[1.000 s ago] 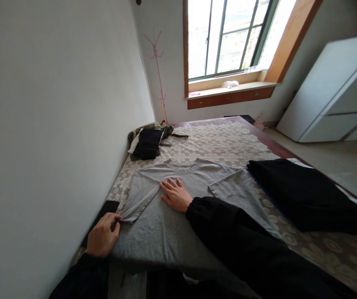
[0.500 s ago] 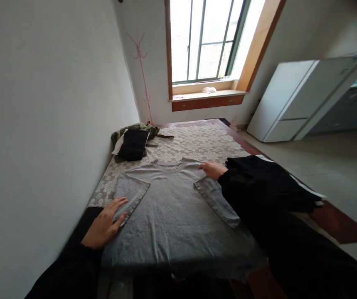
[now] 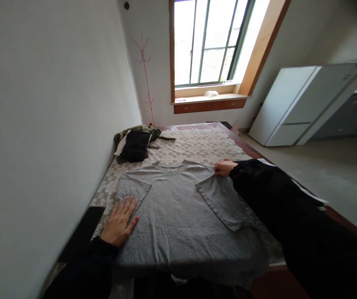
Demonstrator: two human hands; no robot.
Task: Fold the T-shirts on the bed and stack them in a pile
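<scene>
A grey short-sleeved T-shirt (image 3: 172, 211) lies spread on the patterned cloth, collar away from me and both sleeves folded inward over its front. My left hand (image 3: 120, 222) rests flat on the shirt's left side, fingers spread, just below the left sleeve. At the far right shoulder my right hand (image 3: 224, 167) is closed, its fingers pinching the shirt's fabric where the right sleeve begins. The lower hem hangs near my body in shadow. Black cuffs cover both my wrists.
The table (image 3: 242, 143) has a patterned cover and a dark red edge. Folded black clothing (image 3: 137, 146) sits on a green camouflage item (image 3: 153, 132) at the back left. More dark clothing lies under my right arm. A wall (image 3: 56, 104) runs along the left; a white fridge (image 3: 293, 99) stands right.
My right hand has moved right along the shoulder and closed on the fabric. My left hand has shifted right onto the shirt and flattened. The view has tilted slightly.
</scene>
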